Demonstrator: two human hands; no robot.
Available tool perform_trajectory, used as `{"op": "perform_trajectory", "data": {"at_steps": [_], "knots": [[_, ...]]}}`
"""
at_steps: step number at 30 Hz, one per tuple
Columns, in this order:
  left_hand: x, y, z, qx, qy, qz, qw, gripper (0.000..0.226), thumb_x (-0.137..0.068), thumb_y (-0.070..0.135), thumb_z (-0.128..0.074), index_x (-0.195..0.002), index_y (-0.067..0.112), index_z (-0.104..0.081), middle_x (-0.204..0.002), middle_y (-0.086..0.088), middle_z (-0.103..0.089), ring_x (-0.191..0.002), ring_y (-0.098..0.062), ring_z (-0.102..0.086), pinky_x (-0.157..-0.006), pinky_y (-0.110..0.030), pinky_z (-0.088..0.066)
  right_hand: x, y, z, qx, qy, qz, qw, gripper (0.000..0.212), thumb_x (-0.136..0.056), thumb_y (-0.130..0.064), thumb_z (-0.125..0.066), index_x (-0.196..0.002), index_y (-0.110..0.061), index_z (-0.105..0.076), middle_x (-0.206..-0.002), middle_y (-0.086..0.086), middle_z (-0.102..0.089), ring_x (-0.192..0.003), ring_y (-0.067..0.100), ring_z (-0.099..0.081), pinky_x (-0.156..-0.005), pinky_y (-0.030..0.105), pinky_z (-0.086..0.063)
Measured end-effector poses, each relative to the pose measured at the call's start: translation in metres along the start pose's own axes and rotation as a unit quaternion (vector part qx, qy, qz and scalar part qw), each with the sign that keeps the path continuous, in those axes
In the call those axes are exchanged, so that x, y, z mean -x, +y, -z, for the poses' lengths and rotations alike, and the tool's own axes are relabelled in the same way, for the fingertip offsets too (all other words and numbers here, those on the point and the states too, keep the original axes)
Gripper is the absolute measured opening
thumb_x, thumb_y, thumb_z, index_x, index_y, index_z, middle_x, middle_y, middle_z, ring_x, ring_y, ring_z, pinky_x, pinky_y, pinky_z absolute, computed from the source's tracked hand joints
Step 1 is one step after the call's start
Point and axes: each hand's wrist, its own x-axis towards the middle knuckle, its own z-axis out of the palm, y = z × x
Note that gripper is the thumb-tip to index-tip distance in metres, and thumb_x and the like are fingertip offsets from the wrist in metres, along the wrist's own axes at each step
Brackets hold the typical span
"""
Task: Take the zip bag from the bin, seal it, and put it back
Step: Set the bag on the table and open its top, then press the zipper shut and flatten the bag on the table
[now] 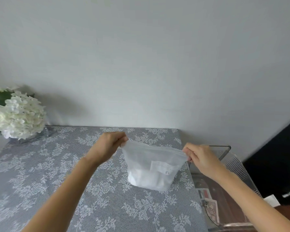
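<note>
Hands: two — left hand and right hand, both pinched shut, one on each top corner of the bag

Zip bag: one, frosted, carrying one white label; white contents inside, number unclear

Clear bin: one, at the table's right edge; printed cards inside — at least two, blurred, exact count unclear

Table with grey lace cloth: one

Flower bunch: one white cluster, in one clear vase
</note>
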Motion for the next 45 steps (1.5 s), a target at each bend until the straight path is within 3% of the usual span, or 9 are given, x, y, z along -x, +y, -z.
{"op": "perform_trajectory", "data": {"at_steps": [4, 10, 13, 19, 32, 34, 37, 40, 45], "knots": [[0.014, 0.032, -0.042, -0.094, 0.199, 0.071, 0.973, 0.033, -0.092, 0.037, -0.054, -0.104, 0.005, -0.053, -0.111, -0.011, -0.052, -0.096, -0.021, -0.051, -0.083, -0.033, -0.048, -0.007, -0.022, -0.009, -0.144, 0.052, -0.098, 0.983, 0.019, -0.095, -0.012, -0.054, -0.077, -0.011, -0.061, -0.057, 0.004, -0.067, -0.048, 0.007, -0.064, -0.05, 0.02, -0.051], [0.053, 0.108, -0.139, -0.033, 0.077, 0.12, 0.989, 0.042, -0.085, 0.061, -0.053, -0.093, 0.02, -0.054, -0.092, 0.005, -0.056, -0.082, -0.016, -0.054, -0.068, -0.031, -0.048, -0.024, -0.061, -0.009, -0.398, 0.008, -0.126, 0.909, 0.01, -0.094, 0.0, -0.051, -0.092, -0.008, -0.056, -0.056, 0.003, -0.064, -0.051, 0.018, -0.057, -0.049, 0.024, -0.048], [0.035, 0.103, -0.137, 0.057, 0.117, 0.146, 0.981, 0.016, -0.093, 0.023, -0.055, -0.082, 0.011, -0.052, -0.082, -0.005, -0.058, -0.073, -0.029, -0.056, -0.062, -0.042, -0.049, -0.035, -0.065, -0.007, -0.34, 0.014, -0.1, 0.935, 0.018, -0.095, 0.002, -0.048, -0.092, -0.008, -0.062, -0.064, -0.002, -0.064, -0.056, 0.011, -0.058, -0.054, 0.022, -0.049], [0.041, 0.086, -0.117, 0.126, 0.106, 0.071, 0.984, 0.023, -0.095, 0.028, -0.047, -0.075, 0.02, -0.04, -0.071, 0.01, -0.04, -0.06, -0.014, -0.04, -0.056, -0.038, -0.042, -0.035, -0.05, -0.003, -0.131, -0.104, 0.019, 0.986, 0.046, -0.077, -0.013, -0.074, -0.114, -0.039, -0.065, -0.131, -0.013, -0.045, -0.115, -0.001, -0.046, -0.087, 0.02, -0.043], [0.048, 0.078, -0.096, 0.152, 0.083, 0.061, 0.983, 0.02, -0.092, 0.025, -0.059, -0.073, 0.022, -0.054, -0.066, 0.024, -0.047, -0.06, 0.005, -0.046, -0.057, -0.008, -0.032, -0.051, -0.062, -0.012, -0.188, -0.126, 0.125, 0.966, 0.003, -0.078, -0.026, -0.076, -0.078, -0.024, -0.076, -0.082, -0.004, -0.06, -0.078, 0.011, -0.058, -0.072, 0.028, -0.046], [0.045, 0.078, -0.092, 0.137, 0.085, 0.056, 0.985, 0.019, -0.092, 0.023, -0.06, -0.074, 0.022, -0.055, -0.066, 0.023, -0.047, -0.059, 0.006, -0.045, -0.056, -0.007, -0.03, -0.048, -0.067, -0.012, -0.326, -0.119, 0.075, 0.935, 0.009, -0.082, -0.02, -0.071, -0.075, -0.025, -0.072, -0.078, -0.006, -0.057, -0.075, 0.012, -0.052, -0.07, 0.029, -0.04], [0.053, 0.073, -0.097, 0.105, 0.055, 0.057, 0.991, 0.017, -0.091, 0.021, -0.062, -0.074, 0.018, -0.059, -0.069, 0.017, -0.052, -0.059, 0.008, -0.046, -0.057, -0.008, -0.031, -0.06, -0.071, 0.017, -0.624, -0.005, 0.003, 0.781, 0.011, -0.082, -0.02, -0.061, -0.071, -0.02, -0.063, -0.074, -0.004, -0.055, -0.072, 0.014, -0.042, -0.067, 0.03, -0.03], [0.067, 0.074, -0.106, 0.137, 0.06, 0.077, 0.986, 0.016, -0.09, 0.025, -0.062, -0.075, 0.021, -0.061, -0.071, 0.011, -0.062, -0.063, -0.002, -0.057, -0.059, -0.02, -0.044, -0.066, -0.068, 0.046, -0.485, 0.059, 0.017, 0.873, 0.027, -0.087, -0.047, -0.053, -0.073, -0.026, -0.062, -0.082, -0.011, -0.058, -0.078, 0.009, -0.047, -0.068, 0.025, -0.034], [0.051, 0.08, -0.1, 0.16, 0.074, 0.081, 0.981, 0.02, -0.09, 0.032, -0.062, -0.076, 0.018, -0.064, -0.072, 0.007, -0.066, -0.066, -0.006, -0.06, -0.061, -0.019, -0.043, -0.037, -0.062, 0.004, -0.083, -0.169, 0.031, 0.982, 0.044, -0.059, -0.057, -0.075, -0.1, -0.041, -0.071, -0.095, -0.007, -0.046, -0.09, 0.004, -0.045, -0.08, 0.018, -0.039]]}}
